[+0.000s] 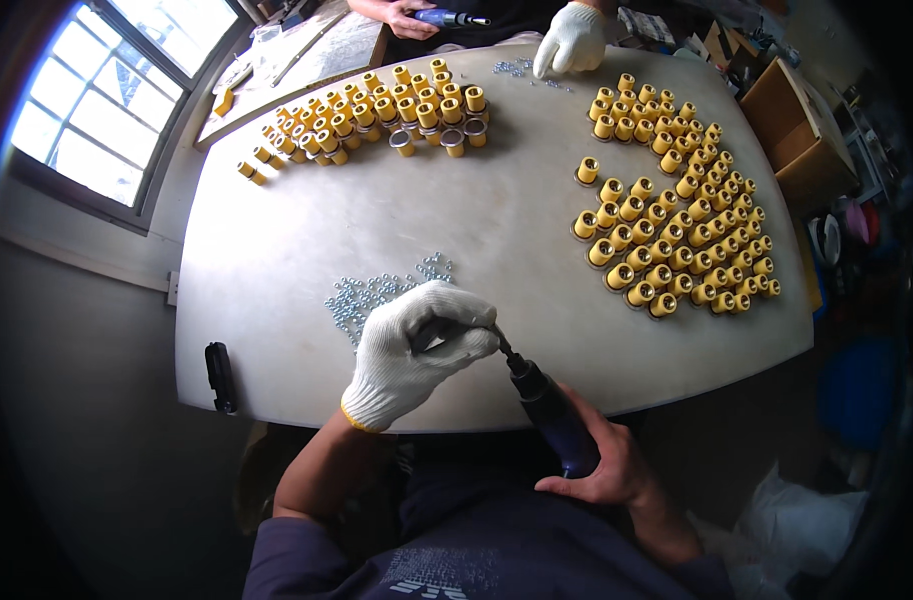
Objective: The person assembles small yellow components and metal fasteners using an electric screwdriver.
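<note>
My right hand (612, 455), bare, is wrapped round a dark blue electric screwdriver (559, 425), its bit angled up and to the left. At the bit's tip, my left hand (422, 345) in a white knitted glove pinches thumb and forefinger together. Whatever lies between those fingertips is too small to make out. Just beyond the glove, small silvery screws or nuts (362, 298) lie scattered on the grey tabletop (457, 215). Many yellow cylindrical parts with dark round bases (662, 250) stand in rows to the right.
Another group of yellow cylinders (377, 110) fills the far left, a few of them upside down. Across the table a co-worker's gloved hand (574, 40) reaches to small metal pieces (514, 67); their other hand holds a blue screwdriver (447, 18). A black folded tool (220, 377) lies near left; a cardboard box (802, 130) stands right.
</note>
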A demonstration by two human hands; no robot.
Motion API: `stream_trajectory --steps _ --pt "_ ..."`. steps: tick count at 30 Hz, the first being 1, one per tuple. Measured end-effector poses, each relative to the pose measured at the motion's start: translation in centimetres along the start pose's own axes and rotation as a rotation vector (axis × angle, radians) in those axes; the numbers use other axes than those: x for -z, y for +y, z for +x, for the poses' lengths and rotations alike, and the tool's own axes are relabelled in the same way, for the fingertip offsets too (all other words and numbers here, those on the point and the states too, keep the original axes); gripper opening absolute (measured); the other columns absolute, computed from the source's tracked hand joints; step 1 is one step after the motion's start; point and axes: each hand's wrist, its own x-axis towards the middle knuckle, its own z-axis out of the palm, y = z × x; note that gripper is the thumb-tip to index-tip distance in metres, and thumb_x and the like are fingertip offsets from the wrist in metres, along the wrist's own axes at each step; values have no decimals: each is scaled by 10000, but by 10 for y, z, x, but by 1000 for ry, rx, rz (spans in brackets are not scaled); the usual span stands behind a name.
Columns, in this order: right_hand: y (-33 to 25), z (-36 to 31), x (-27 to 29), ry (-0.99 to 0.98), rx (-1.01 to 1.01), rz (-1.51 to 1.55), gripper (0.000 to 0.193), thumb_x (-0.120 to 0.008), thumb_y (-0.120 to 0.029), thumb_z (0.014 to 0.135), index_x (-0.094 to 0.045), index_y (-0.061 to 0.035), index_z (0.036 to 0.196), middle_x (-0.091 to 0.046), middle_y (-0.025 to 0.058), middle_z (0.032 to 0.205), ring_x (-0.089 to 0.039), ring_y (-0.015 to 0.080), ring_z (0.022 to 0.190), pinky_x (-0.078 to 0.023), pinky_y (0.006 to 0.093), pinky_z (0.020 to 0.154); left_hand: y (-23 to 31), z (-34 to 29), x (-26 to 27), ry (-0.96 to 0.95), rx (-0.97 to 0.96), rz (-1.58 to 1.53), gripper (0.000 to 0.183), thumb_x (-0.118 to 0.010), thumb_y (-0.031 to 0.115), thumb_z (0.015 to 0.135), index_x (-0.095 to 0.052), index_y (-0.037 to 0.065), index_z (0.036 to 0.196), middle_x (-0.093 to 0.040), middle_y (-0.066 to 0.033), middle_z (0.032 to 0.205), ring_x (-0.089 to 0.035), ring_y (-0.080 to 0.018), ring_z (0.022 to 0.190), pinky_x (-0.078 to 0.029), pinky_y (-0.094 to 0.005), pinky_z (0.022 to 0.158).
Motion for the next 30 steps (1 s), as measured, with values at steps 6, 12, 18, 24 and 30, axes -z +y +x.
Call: stream_trajectory --steps 6,12,18,24,30 --pt "8 -3 -1 -2 -39 10 1128 -975 -390 732 -367 -7 1600 -623 243 1430 -670 349 1272 -540 412 1066 0 3 1 -67 -90 92 244 -869 24 848 -734 39 1050 -730 -39 1016 -700 -107 910 -576 -261 801" --pt "9 -4 -1 -3 36 -9 1126 -981 -399 726 -380 6 1588 -646 247 1395 -695 344 1231 -556 402 1042 8 -1 1 -148 -63 9 257 -853 6 860 -681 29 1049 -729 -42 1046 -698 -102 947 -576 -259 827" --pt "15 -8 -2 -30 85 15 1118 -994 -352 718 -386 14 1581 -676 242 1349 -717 327 1194 -571 391 1017 17 0 5 -207 1 -168 305 -902 -20 784 -657 44 954 -719 -100 988 -701 -175 903 -582 -322 790" --pt "17 -12 -4 -53 104 45 1126 -1001 -332 710 -381 23 1580 -674 238 1357 -719 322 1190 -576 389 1011 25 -1 9 -271 35 -172 316 -911 -4 785 -636 50 931 -719 -87 960 -702 -172 898 -582 -320 789" --pt "21 -22 -4 -69 33 86 1161 -1005 -334 703 -350 20 1595 -671 232 1368 -716 314 1198 -570 383 1021 39 -3 10 -286 -70 147 299 -904 -5 789 -672 45 971 -742 -68 965 -725 -163 883 -594 -304 786"
